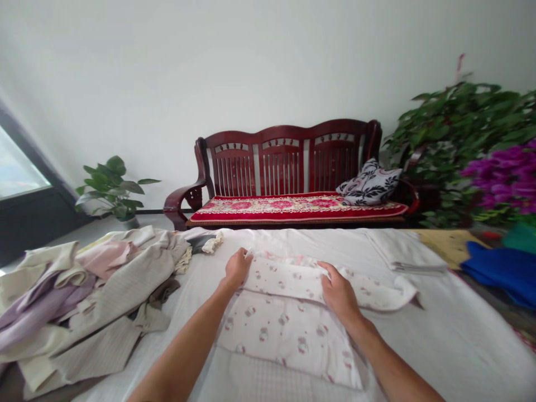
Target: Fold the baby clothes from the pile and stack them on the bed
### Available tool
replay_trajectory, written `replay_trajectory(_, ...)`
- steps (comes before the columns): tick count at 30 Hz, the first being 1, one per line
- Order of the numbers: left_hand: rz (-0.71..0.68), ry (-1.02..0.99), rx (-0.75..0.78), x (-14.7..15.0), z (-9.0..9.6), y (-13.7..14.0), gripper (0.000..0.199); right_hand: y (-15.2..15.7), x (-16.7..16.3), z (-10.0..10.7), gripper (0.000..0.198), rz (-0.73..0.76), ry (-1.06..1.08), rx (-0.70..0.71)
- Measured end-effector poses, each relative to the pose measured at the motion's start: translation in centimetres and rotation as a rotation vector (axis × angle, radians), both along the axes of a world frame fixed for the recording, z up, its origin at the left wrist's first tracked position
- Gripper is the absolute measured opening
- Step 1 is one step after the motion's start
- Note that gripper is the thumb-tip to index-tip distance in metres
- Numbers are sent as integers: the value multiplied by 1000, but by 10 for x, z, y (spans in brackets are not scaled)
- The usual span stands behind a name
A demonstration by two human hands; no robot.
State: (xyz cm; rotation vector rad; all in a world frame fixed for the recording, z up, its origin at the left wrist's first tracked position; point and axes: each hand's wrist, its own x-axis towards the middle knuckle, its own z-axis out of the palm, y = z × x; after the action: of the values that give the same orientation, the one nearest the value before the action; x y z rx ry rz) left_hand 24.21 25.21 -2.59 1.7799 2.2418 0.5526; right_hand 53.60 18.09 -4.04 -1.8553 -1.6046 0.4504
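At lower centre, the left hand and right hand each pinch the upper edge of a printed garment; clothes lie heaped at lower left.

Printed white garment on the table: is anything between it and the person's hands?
Nothing visible is. The left hand and right hand both touch the printed white garment directly; the clothes pile lies apart, off to the left.

A white patterned garment lies partly folded on white cloth.
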Motion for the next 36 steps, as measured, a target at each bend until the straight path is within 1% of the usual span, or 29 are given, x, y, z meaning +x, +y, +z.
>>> replay_trajectory(3,-16,-7,60,-1,-1,1,28,-1,-1,6,45,-24,-92,-25)
replay_trajectory(6,-14,-6,86,-2,-4,1,30,-3,-2,6,46,4,-224,-74)
replay_trajectory(8,4,-6,91,-1,-5,-1,36,-4,-2,4,47,26,-271,-68)
replay_trajectory(10,-10,20,132,0,-5,-4,41,-4,-2,2,48,38,-293,-47)
replay_trajectory(12,-105,77,203,3,-5,-10,44,-5,-3,0,48,43,-313,-29)
replay_trajectory(14,-249,149,262,7,-8,-18,47,-5,-3,0,47,38,-336,-21)
replay_trajectory(15,-312,180,268,9,-10,-22,48,-5,-3,-1,47,32,-347,-20)
replay_trajectory(17,-401,236,237,11,-16,-28,53,-6,-3,-1,48,18,-371,-21)
replay_trajectory(19,-455,277,174,12,-22,-32,56,-6,-2,-2,48,6,-402,-18)
replay_trajectory(22,-482,316,99,10,-29,-33,58,-8,0,-2,46,-11,-455,-12)
replay_trajectory(25,-468,343,75,7,-30,-31,60,-9,3,-1,43,-38,-499,-13)
replay_trajectory(28,-467,338,64,7,-27,-31,60,-11,7,0,40,-55,-514,-26)
replay_trajectory(30,-443,323,64,12,-21,-33,58,-12,11,3,38,-61,-504,-45)
replay_trajectory(32,-405,308,97,23,-13,-37,54,-13,17,10,36,-83,-476,-43)
replay_trajectory(33,-411,290,124,32,-8,-41,51,-14,22,14,36,-102,-454,-27)
replay_trajectory(34,-450,260,154,43,-3,-47,48,-16,27,20,37,-129,-428,-2)
replay_trajectory(35,-524,217,183,56,0,-53,45,-18,33,26,37,-159,-403,30)
replay_trajectory(36,-626,166,208,70,4,-60,43,-22,39,33,37,-191,-382,60)
